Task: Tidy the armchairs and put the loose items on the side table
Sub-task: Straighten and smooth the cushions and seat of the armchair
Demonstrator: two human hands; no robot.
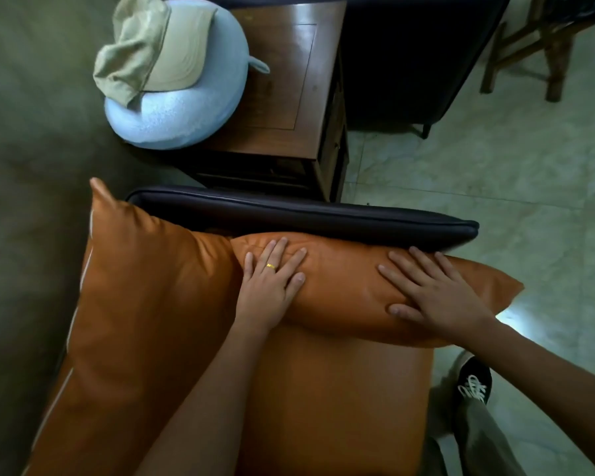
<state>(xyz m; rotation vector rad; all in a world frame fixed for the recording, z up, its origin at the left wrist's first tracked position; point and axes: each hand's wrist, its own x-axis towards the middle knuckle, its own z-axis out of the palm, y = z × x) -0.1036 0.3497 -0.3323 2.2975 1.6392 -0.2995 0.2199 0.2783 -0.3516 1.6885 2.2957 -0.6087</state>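
Observation:
An orange leather cushion (344, 286) lies along the dark armrest (306, 214) of the orange armchair (323, 389). My left hand (272, 280) presses flat on the cushion's left part, fingers straight. On its right part rests my right hand (433, 290), fingers spread and flat. A larger orange back cushion (145, 286) stands at the left. On the wooden side table (289, 80) sits a pale blue neck pillow (186, 108) with a beige cap (141, 53) on top of it.
A second dark armchair (409, 63) stands beyond the side table. A wooden chair (543, 46) is at the top right. The floor is pale tile, and my shoe (474, 379) shows at the lower right. A grey-green wall fills the left.

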